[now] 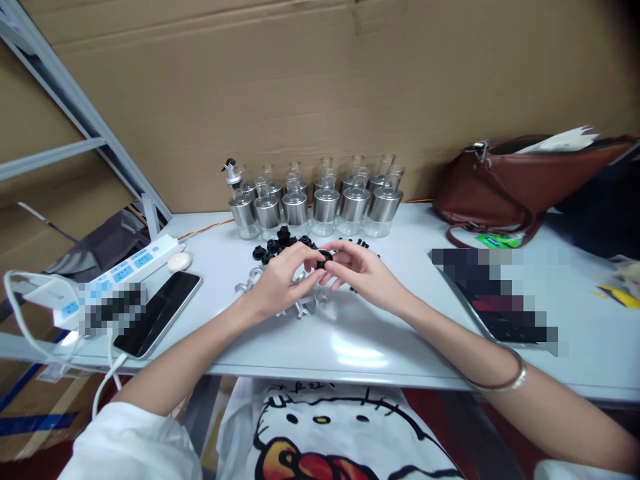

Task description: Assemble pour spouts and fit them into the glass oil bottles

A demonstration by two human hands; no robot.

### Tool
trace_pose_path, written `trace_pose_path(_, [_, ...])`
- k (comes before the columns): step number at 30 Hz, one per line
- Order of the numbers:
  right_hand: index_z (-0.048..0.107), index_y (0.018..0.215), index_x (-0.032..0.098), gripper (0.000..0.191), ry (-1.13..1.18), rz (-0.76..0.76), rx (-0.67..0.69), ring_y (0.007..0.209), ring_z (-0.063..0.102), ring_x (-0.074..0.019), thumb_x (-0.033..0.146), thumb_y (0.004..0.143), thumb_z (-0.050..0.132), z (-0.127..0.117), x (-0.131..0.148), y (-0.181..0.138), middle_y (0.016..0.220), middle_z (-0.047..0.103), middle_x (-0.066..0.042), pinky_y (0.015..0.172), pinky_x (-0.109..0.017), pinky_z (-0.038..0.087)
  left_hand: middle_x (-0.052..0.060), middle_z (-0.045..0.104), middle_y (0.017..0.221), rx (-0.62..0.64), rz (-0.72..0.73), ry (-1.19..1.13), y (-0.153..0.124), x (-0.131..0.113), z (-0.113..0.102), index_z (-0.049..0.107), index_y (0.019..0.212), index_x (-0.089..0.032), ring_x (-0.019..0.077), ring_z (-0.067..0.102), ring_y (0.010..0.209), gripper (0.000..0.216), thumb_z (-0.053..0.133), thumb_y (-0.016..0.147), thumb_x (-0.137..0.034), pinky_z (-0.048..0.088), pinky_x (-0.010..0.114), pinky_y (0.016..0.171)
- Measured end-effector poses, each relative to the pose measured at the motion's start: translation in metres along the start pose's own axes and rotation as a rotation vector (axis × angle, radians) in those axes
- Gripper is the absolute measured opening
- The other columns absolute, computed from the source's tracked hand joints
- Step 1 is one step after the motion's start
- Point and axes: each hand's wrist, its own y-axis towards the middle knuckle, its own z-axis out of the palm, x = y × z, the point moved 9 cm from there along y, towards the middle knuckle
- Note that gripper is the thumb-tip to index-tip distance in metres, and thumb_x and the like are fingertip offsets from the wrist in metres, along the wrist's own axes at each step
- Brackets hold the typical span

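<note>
Between my fingertips, above the middle of the table, is a small round black plastic part (325,259). My left hand (283,280) pinches it from the left, and my right hand (361,272) grips its right side. Fingers cover much of the part. Behind my left hand lies a pile of black stoppers (273,245). Silvery pourer pieces (301,308) are scattered under and in front of that hand. Some tiny black pieces (364,245) lie just beyond my right hand.
Two rows of glass bottles with metal sleeves (326,203) stand at the back; the leftmost wears a pourer (233,175). At left are a power strip (150,257), a phone (159,313) and white cables. A brown bag (550,177) and a partly blurred tablet (480,300) lie at right.
</note>
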Motion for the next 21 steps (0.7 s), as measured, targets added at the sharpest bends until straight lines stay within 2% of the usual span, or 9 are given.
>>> trace_pose_path(4, [0.057, 0.1, 0.019, 0.036, 0.035, 0.021, 0.017, 0.074, 0.072, -0.0189, 0.037, 0.073, 0.072, 0.0, 0.0, 0.0, 0.076, 0.07, -0.002, 0.065, -0.03, 0.056, 0.001, 0.057, 0.083, -0.039, -0.218, -0.136, 0.0, 0.017, -0.003, 0.052, 0.099, -0.018, 0.0111, 0.056, 0.074, 0.014, 0.055, 0.086, -0.018, 0.047, 0.024, 0.069])
trace_pose_path(8, [0.054, 0.098, 0.02, 0.036, 0.051, 0.036, 0.002, 0.073, 0.072, -0.0188, 0.037, 0.072, 0.073, -0.002, -0.003, 0.0, 0.073, 0.071, -0.001, 0.066, -0.03, 0.056, 0.003, 0.057, 0.089, 0.043, -0.382, -0.277, -0.003, 0.031, 0.008, 0.048, 0.105, -0.018, 0.0122, 0.058, 0.077, 0.024, 0.056, 0.083, -0.024, 0.05, 0.026, 0.071])
trace_pose_path(14, [0.055, 0.1, 0.02, 0.034, 0.003, 0.023, 0.029, 0.076, 0.072, -0.0198, 0.033, 0.073, 0.071, -0.001, -0.005, 0.001, 0.074, 0.071, -0.001, 0.07, -0.033, 0.057, 0.004, 0.059, 0.093, 0.06, -0.441, -0.371, -0.004, 0.035, 0.013, 0.046, 0.105, -0.019, 0.0126, 0.06, 0.081, 0.025, 0.056, 0.083, -0.022, 0.053, 0.027, 0.075])
trace_pose_path(21, [0.06, 0.101, 0.019, 0.029, -0.119, -0.083, 0.019, 0.082, 0.07, -0.0208, 0.031, 0.075, 0.065, -0.004, 0.004, 0.002, 0.076, 0.07, -0.003, 0.077, -0.037, 0.056, 0.006, 0.059, 0.096, 0.042, -0.424, -0.387, -0.005, 0.031, 0.015, 0.047, 0.105, -0.018, 0.0132, 0.061, 0.084, 0.024, 0.057, 0.083, -0.022, 0.054, 0.028, 0.075])
